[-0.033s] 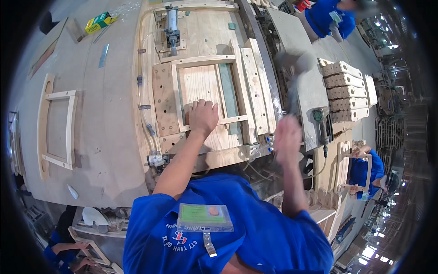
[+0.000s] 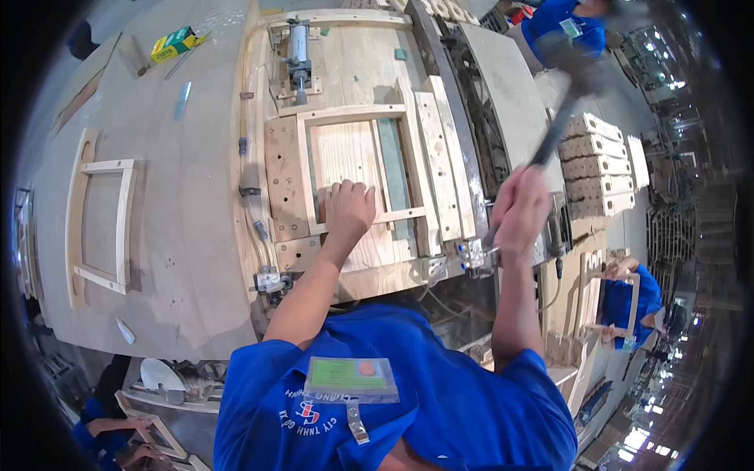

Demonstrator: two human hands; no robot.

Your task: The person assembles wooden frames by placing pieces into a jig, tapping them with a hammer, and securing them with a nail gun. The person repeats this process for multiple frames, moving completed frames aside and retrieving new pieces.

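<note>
In the jig sits a light wooden frame (image 2: 353,114), rectangular, with rails and side pieces. My left hand (image 2: 349,208) lies across its near rail, fingers curled down over it and closed; the fingertips' undersides are hidden. My right hand (image 2: 522,208) is wrapped round the black handle of a hammer (image 2: 554,125), held up to the right of the jig. The hammer's dark head is smeared by motion, so its exact shape cannot be told. A wooden jig block (image 2: 287,177) with bolt holes borders the frame on the left, and drilled strips (image 2: 440,165) border it on the right.
A pneumatic cylinder (image 2: 299,51) stands beyond the frame. Another wooden frame (image 2: 126,224) lies on the left. At right are a power tool (image 2: 558,224) and stacked wooden parts (image 2: 601,165). Co-workers in blue (image 2: 561,31) are at far right, right and lower left.
My right hand has moved to the right and a little away from me, and the hammer head has swung farther up and right. My left hand stays on the frame's near rail.
</note>
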